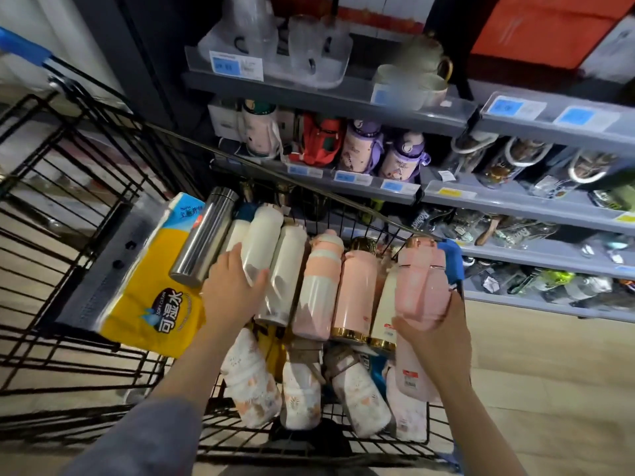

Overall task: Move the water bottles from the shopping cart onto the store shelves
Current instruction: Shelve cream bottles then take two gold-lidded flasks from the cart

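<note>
Water bottles (309, 286) lying packed side by side in the shopping cart (86, 207), caps toward the store shelves (515, 204): white ones, pink ones, one steel flask (202, 238) at the left edge, and a front row with flower print (251, 383). Probably empty, so light to lift; stiff bodies, smooth and likely a little slippery, so best taken around the middle of the barrel, not at the cap or the strap. Pink bottle (421, 286) raised above the others at the right side of the cart, held near its base by the right hand (436, 331), fingers curled around it, so this grip is closed on the bottle. Left hand (230, 286) laid on a white bottle (259, 249), thumb across the barrel and fingers bending around its far side, seemingly taking hold but not lifted. Both forearms reaching forward and down over the near rim, left one in a grey sleeve (137, 438). Yellow tissue pack (154, 293) beside the flask. Shelves just behind the cart, already carrying children's bottles (378, 149) and cups (409, 80).
</note>
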Motion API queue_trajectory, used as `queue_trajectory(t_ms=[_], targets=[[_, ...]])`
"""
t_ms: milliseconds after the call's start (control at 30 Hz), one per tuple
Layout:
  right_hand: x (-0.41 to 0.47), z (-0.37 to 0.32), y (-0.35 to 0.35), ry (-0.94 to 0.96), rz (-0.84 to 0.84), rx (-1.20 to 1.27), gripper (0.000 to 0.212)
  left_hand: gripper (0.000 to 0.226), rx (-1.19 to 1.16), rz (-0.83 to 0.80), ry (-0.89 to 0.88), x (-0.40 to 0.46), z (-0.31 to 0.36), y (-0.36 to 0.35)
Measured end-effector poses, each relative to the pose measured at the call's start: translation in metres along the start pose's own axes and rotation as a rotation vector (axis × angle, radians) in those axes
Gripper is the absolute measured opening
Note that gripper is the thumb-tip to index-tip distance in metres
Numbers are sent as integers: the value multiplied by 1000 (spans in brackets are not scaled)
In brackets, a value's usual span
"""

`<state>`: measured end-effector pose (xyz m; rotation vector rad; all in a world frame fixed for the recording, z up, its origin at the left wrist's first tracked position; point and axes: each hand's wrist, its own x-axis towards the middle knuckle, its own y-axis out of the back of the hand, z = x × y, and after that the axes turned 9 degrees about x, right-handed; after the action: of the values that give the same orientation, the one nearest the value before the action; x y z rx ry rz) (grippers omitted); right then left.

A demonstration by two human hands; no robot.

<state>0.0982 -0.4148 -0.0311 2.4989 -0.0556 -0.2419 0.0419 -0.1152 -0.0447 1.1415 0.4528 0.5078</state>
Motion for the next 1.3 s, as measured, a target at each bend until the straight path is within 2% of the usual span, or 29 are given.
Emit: queue_trajectory(t_ms=[133,233,467,600,733,933,1033,1133,1300], targets=[[-14,-1,-6,-1,-46,-65,90,83,172,-142,60,49,-8,-27],[-20,2,-11,-36,-54,-66,96,83,194,-117,48,57,-7,-41],[-24,1,-19,-74,-43,-58,91,77,123,-88,94,53,-2,-48],[-27,-6,-22,-97,-55,-69,106,75,124,-92,103,50,2,-48],[-26,-14,-24,-78,-79,-67,112,72,-11,-61,72,37,2,-42],[-24,-17,-31,-38,-98,-13,83,72,-298,-10,-41,-3,1,-27],[-25,-17,-31,-17,-111,-33,91,62,-465,6,-61,-29,11,-18],[-25,-15,-23,10,-150,-61,96,54,-610,-51,-11,-49,24,-15],[-27,-12,11,42,-176,19,112,72,-774,-134,110,-76,45,-17]])
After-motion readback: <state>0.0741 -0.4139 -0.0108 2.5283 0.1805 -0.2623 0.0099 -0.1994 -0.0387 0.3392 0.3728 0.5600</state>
